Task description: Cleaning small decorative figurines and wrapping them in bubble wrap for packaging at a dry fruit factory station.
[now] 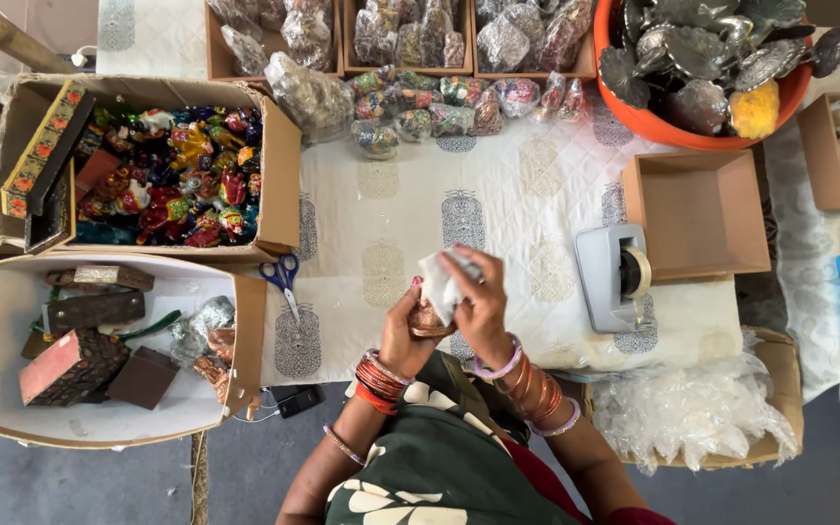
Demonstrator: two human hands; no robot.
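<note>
Just below the middle of the frame, the left hand [403, 331] cups a small copper-brown ornament [427, 321] from beneath, fingers curled shut around it. The right hand [483, 306] pinches a crumpled white cloth [442, 282] against its top, fingers closed on the fabric. The ornament looks hard, light and probably breakable, best held around its body; the cloth is soft and limp. Further up lie blue-handled scissors [284, 277] at left and a grey tape dispenser [614, 277] at right.
</note>
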